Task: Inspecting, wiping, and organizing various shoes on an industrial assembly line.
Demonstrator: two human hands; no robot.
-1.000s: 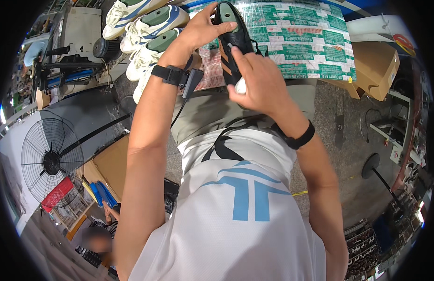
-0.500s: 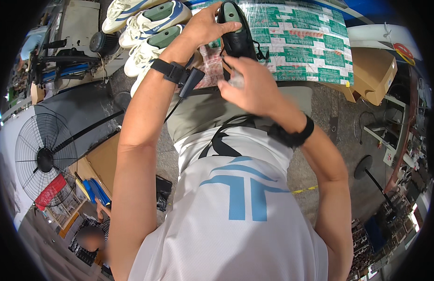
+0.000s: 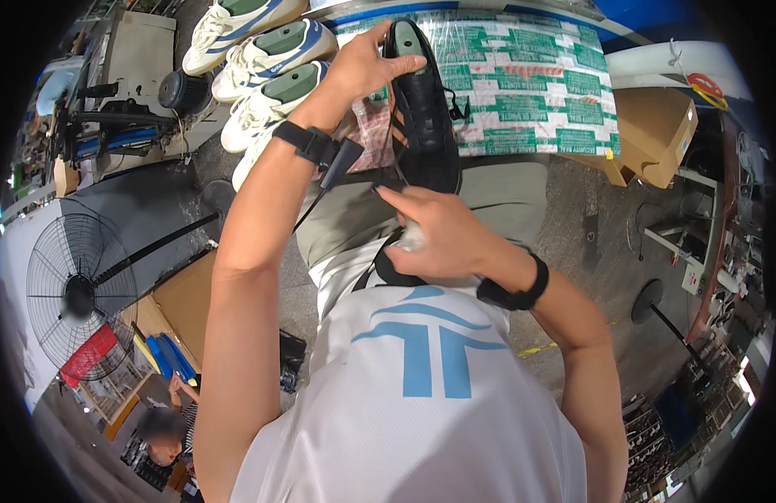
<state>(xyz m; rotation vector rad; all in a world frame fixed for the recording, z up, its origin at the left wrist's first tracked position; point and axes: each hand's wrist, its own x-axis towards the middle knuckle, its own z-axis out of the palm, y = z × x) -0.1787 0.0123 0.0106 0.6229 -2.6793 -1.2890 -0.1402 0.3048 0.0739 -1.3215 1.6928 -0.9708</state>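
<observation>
A black sneaker [image 3: 426, 126] with dark laces and tan stripes on its side rests on the taped package, toe toward me. My left hand [image 3: 363, 67] grips it at the heel opening, thumb over the rim by the green insole. Short of the toe, my right hand [image 3: 447, 235] is held over my lap, apart from the shoe. Its fingers are curled round a small whitish wad [image 3: 413, 236], whose kind I cannot make out. The index finger points toward the shoe, with a small dark spot at its tip.
Several white sneakers with blue trim [image 3: 275, 84] stand left of the package [image 3: 539, 84], wrapped in green and white tape. An open cardboard box [image 3: 656, 134] lies at the right. A floor fan [image 3: 78, 298] stands left; another person [image 3: 166, 432] is at lower left.
My right hand has drawn back from the shoe toward my body, still curled round the whitish wad. The shoe's front is now uncovered. My left hand keeps its hold at the heel.
</observation>
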